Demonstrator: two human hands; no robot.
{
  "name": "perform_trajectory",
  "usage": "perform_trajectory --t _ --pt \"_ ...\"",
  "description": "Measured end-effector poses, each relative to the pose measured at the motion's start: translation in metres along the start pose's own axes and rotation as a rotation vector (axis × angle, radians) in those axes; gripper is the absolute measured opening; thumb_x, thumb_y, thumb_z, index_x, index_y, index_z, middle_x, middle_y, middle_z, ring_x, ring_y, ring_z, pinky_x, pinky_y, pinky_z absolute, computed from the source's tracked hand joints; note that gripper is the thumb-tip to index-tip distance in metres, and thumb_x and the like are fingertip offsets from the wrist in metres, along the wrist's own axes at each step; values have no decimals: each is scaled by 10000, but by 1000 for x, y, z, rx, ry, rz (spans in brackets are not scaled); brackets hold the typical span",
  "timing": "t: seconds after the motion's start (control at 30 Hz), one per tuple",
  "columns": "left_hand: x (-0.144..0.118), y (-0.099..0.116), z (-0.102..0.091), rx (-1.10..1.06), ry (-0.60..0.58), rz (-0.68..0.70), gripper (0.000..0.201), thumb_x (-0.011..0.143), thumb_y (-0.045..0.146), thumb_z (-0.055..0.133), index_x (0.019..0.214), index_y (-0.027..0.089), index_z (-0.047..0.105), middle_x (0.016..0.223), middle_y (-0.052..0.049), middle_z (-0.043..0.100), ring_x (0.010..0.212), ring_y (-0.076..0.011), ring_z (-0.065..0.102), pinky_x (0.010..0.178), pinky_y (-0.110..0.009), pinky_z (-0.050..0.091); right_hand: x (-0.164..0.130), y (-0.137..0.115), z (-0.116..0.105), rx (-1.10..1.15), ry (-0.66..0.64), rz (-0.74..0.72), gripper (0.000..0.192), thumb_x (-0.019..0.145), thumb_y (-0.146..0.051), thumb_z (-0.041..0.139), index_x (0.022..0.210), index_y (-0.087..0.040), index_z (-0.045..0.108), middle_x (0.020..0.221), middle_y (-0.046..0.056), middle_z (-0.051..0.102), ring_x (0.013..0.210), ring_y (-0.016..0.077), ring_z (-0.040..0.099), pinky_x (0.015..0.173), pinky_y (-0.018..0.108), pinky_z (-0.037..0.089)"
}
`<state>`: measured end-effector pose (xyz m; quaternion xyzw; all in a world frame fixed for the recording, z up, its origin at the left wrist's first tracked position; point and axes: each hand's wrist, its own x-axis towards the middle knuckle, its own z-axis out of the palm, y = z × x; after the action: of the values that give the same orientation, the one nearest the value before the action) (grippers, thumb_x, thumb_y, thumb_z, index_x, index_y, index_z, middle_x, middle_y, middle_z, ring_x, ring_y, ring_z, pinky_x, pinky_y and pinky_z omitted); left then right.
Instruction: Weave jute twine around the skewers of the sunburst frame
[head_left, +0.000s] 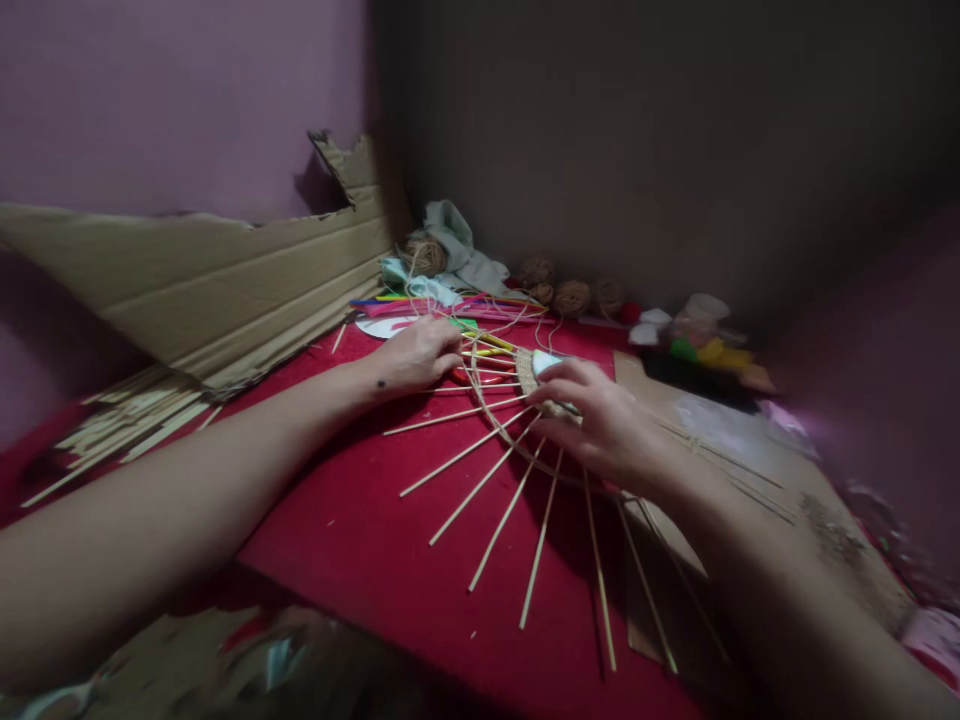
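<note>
A round woven piece with thin wooden sticks fanning out like spokes lies over the red cloth. Its small woven centre is tan, with a pale light-blue patch on top. My right hand grips this centre, thumb on the near side and fingers over the top. A loop of twine curves across the spokes. At the piece's far left edge, my left hand has its fingers curled together beside the twine; what they hold is hidden. Red scissors-like handles show beneath the spokes.
Torn cardboard leans at the left, above a pile of loose sticks. Balls of twine and pale cloth lie along the back wall. On the right are a brown board and a clear plastic container.
</note>
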<state>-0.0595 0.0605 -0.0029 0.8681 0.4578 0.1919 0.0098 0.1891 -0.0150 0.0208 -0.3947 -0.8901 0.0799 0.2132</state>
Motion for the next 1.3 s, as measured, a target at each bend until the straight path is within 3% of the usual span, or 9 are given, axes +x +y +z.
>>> perform_trajectory --t 0.07,0.13,0.27,0.57,0.83,0.93,1.03,1.2,1.3 --pt "0 0 0 11 3 4 152 827 205 510 681 169 531 724 -40 566 711 -157 485 690 -294 383 -2 16 -8 -245 46 199 243 768 -252 660 1002 -186 645 1016 128 565 922 270 516 765 412 437" --pt "-1 0 -1 14 -12 19 157 831 213 504 682 172 533 723 -40 568 707 -156 491 676 -292 380 -6 30 -14 -376 -31 347 377 731 -301 677 1083 -178 619 977 139 566 847 274 511 701 398 418" --pt "-2 -1 -4 3 -39 4 187 838 229 483 665 171 525 690 -31 557 667 -149 491 634 -282 359 -8 40 -19 -327 -179 431 451 734 -272 619 1175 -192 567 945 113 575 799 237 508 680 346 389" --pt "-5 2 -13 -76 -39 -158 162 778 262 509 645 170 506 669 -12 539 633 -143 482 584 -257 333 5 59 -14 -212 -139 335 508 709 -290 639 1205 -212 565 971 102 559 919 264 507 787 377 414" --pt "-9 16 -23 -285 -159 -123 230 805 319 500 720 140 616 680 -19 584 651 -135 505 594 -252 339 16 80 -31 -104 -206 269 499 678 -167 605 1177 -181 577 1114 114 544 1001 253 529 895 409 425" --pt "-10 16 -24 -282 -188 -49 201 810 288 510 721 143 618 690 -19 585 655 -127 501 607 -249 345 13 75 -24 -144 -184 250 469 663 -110 585 1127 -168 613 1116 130 541 1020 269 524 896 424 432" --pt "-11 14 -23 -250 -172 15 173 814 254 525 701 147 602 694 -25 581 657 -121 492 617 -248 346 10 56 -14 -170 -30 207 367 689 -83 563 1033 -167 658 1076 129 588 997 266 546 864 423 447" --pt "-11 11 -23 -208 -161 36 158 820 240 534 716 156 619 711 -32 586 672 -129 501 634 -260 356 9 18 -1 175 109 99 185 796 -158 547 880 -216 702 929 62 683 877 194 624 798 358 483" --pt "-11 9 -23 -168 -142 44 150 810 246 552 709 162 625 700 -29 570 669 -133 500 640 -267 365 7 12 9 395 170 177 145 782 -193 575 807 -224 714 829 29 713 807 178 647 769 345 497"
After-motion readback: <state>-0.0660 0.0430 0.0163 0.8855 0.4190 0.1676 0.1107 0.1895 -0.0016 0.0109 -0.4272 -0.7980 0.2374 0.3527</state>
